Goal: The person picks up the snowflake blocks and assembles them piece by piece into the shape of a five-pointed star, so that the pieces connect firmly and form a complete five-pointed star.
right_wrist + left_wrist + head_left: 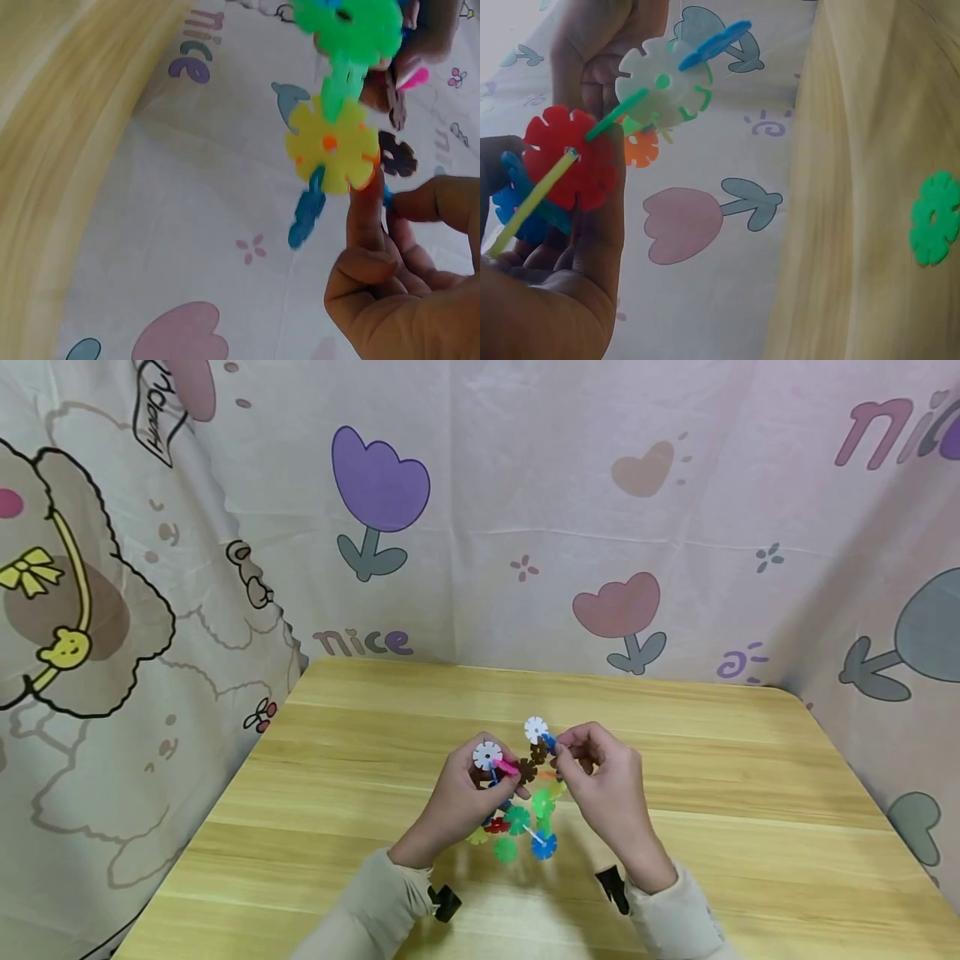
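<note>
A chain of linked, notched plastic snowflake discs in many colours hangs between both hands above the table. My left hand point(463, 793) grips the chain on its left side, beside a white disc point(487, 756), a pink disc point(507, 767) and a brown disc point(527, 770). At the upper right, my right hand point(613, 785) pinches a blue disc point(549, 742) between thumb and fingers, right at another white disc point(536, 729). Lower down are a teal-green disc point(517, 819) and a blue disc point(544, 845). Close to the right hand, a yellow disc point(334, 146) joins green ones in the right wrist view.
The wooden table point(300, 793) extends around the hands. A patterned curtain point(510, 485) hangs behind it and along both sides. In the left wrist view, a green disc point(935, 217) appears over the tabletop, apart from the red disc point(570, 180) by the left hand.
</note>
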Available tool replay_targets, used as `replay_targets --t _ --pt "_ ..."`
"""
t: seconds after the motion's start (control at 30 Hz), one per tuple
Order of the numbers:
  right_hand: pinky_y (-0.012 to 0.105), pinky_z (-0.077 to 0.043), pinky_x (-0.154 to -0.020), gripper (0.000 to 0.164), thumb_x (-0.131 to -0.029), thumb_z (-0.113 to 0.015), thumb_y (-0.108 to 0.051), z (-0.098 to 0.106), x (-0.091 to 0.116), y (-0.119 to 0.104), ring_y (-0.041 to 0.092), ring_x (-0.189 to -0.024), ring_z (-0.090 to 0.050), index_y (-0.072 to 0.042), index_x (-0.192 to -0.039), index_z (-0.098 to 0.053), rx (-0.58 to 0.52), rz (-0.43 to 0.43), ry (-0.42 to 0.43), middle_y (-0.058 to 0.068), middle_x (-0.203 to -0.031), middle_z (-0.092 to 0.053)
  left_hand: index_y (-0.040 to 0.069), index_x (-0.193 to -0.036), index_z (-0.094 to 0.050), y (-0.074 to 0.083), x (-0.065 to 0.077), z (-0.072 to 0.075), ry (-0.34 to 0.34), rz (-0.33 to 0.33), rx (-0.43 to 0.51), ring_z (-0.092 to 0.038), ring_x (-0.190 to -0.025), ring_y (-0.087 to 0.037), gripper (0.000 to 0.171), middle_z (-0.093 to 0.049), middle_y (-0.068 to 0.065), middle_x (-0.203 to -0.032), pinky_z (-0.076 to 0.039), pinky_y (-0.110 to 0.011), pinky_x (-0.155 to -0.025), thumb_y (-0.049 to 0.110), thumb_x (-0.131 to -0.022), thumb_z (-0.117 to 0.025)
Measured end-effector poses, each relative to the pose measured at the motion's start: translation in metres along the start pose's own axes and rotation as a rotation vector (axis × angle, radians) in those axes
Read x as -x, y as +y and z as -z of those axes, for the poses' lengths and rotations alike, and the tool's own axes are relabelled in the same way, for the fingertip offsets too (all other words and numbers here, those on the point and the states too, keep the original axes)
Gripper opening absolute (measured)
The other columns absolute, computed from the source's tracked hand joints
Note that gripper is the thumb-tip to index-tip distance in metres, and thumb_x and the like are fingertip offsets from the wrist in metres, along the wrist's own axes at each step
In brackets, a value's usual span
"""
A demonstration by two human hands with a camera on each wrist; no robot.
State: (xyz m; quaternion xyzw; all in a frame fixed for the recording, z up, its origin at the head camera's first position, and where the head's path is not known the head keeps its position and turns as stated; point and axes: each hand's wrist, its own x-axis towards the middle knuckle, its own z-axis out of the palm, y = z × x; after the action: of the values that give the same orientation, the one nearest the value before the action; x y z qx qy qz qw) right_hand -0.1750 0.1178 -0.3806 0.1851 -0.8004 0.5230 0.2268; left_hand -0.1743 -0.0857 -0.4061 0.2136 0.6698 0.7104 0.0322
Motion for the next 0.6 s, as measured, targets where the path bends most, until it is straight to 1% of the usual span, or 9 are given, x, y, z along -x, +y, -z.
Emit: replay_targets --t 0.1,0.17,0.27,0.37,0.47,0.6 --pt "0.02 -0.044 -0.053 0.008 -0.091 -0.069 0.009 -0.003 0.002 -0.001 0.013 -0.061 -0.058 0.001 -0.092 -0.069 -0.018 0.0 0.014 0.001 -0.075 -0.07 -0.001 -0.11 -0.057 0.0 0.0 -0.002 0.014 -0.002 -0.005 -0.075 -0.082 -0.03 0.016 -0.068 -0.018 -0.098 -0.059 -0.027 -0.062 -0.001 -0.097 -0.067" --pt "0.02 -0.048 -0.055 0.012 -0.09 -0.068 0.011 -0.004 0.002 -0.003 0.013 -0.063 -0.06 -0.001 -0.092 -0.068 -0.024 0.0 0.009 0.003 -0.078 -0.07 0.0 -0.11 -0.057 0.0 -0.001 -0.002 0.021 -0.003 -0.008 -0.075 -0.082 -0.03 0.015 -0.068 -0.018 -0.099 -0.06 -0.027 -0.063 -0.001 -0.098 -0.066" --pt "0.021 -0.055 -0.061 0.013 -0.091 -0.067 0.012 -0.003 0.003 -0.003 0.014 -0.07 -0.066 0.0 -0.093 -0.065 -0.04 -0.012 -0.031 0.006 -0.088 -0.073 0.0 -0.11 -0.055 0.0 -0.001 -0.003 0.017 -0.001 0.002 -0.076 -0.083 -0.031 0.015 -0.068 -0.018 -0.101 -0.059 -0.026 -0.063 0.0 -0.098 -0.065" --pt "0.023 -0.058 -0.066 0.01 -0.093 -0.064 0.011 0.002 0.001 -0.001 0.016 -0.08 -0.07 0.001 -0.094 -0.061 -0.078 -0.037 -0.106 0.011 -0.099 -0.075 -0.001 -0.11 -0.054 -0.001 -0.001 -0.003 0.002 -0.005 0.013 -0.076 -0.084 -0.032 0.015 -0.068 -0.023 -0.101 -0.056 -0.024 -0.061 0.0 -0.099 -0.064" --pt "0.023 -0.058 -0.069 0.011 -0.095 -0.063 0.009 0.008 -0.001 0.003 0.018 -0.089 -0.07 -0.001 -0.094 -0.058 -0.132 -0.078 -0.199 0.015 -0.106 -0.073 -0.001 -0.11 -0.054 -0.002 -0.001 -0.003 -0.007 -0.002 0.019 -0.076 -0.084 -0.032 0.015 -0.068 -0.024 -0.101 -0.056 -0.024 -0.06 0.001 -0.1 -0.064" --pt "0.023 -0.056 -0.07 0.014 -0.096 -0.068 0.006 0.016 -0.005 0.007 0.025 -0.091 -0.068 -0.002 -0.093 -0.056 -0.238 -0.125 -0.318 0.017 -0.113 -0.068 0.0 -0.11 -0.054 -0.001 0.0 -0.002 -0.003 0.003 0.014 -0.076 -0.084 -0.033 0.015 -0.067 -0.02 -0.101 -0.058 -0.024 -0.062 0.0 -0.099 -0.064"
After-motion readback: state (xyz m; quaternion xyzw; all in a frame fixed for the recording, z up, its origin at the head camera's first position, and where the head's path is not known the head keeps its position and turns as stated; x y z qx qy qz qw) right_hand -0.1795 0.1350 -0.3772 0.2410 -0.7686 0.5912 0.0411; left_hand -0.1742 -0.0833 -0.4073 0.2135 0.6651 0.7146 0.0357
